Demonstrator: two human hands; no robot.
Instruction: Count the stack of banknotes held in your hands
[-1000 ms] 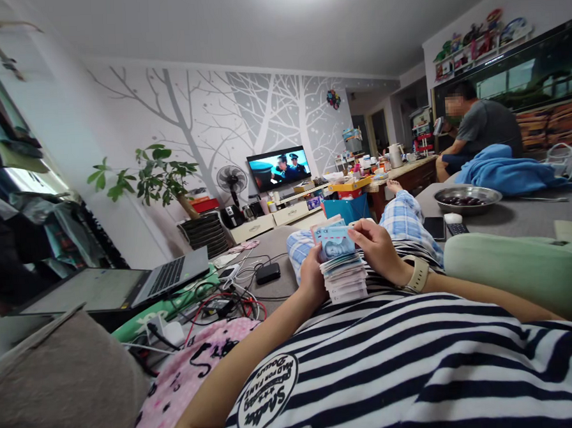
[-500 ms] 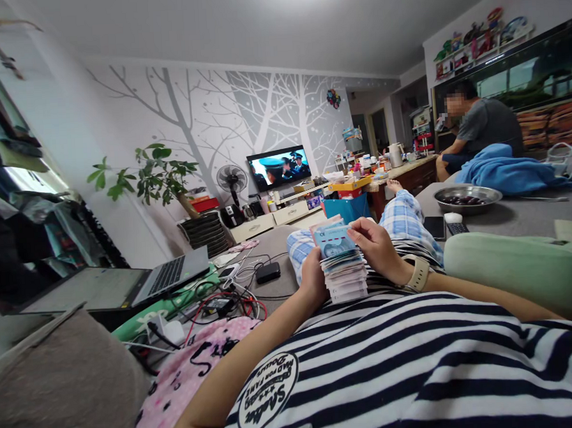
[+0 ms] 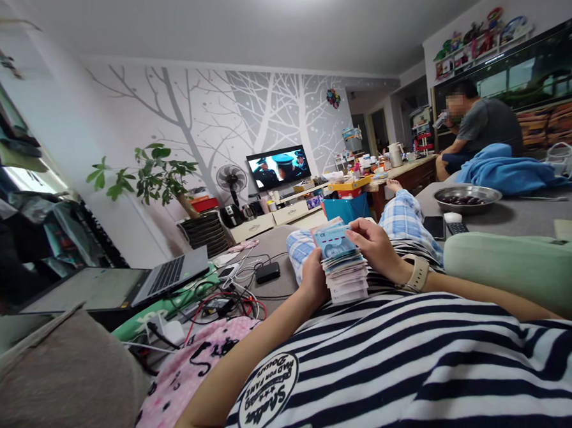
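Note:
I lie back in a striped shirt and hold a thick stack of banknotes (image 3: 342,270) over my lap. My left hand (image 3: 313,278) grips the stack from its left side, fingers wrapped behind it. My right hand (image 3: 380,247), with a beige watch on its wrist, is closed on the top edge of the notes and pinches the uppermost blue-green note. The lower notes fan out in layers below.
An open laptop (image 3: 126,283) and tangled cables (image 3: 218,300) lie to my left. A metal bowl (image 3: 466,197), a phone (image 3: 434,227) and a green cushion (image 3: 519,267) are on the right. Another person (image 3: 478,127) sits far right. A television (image 3: 278,168) plays ahead.
The top notes have tipped a little lower onto the stack under my right fingers. The picture on the television has changed. The seated person has raised something to the mouth.

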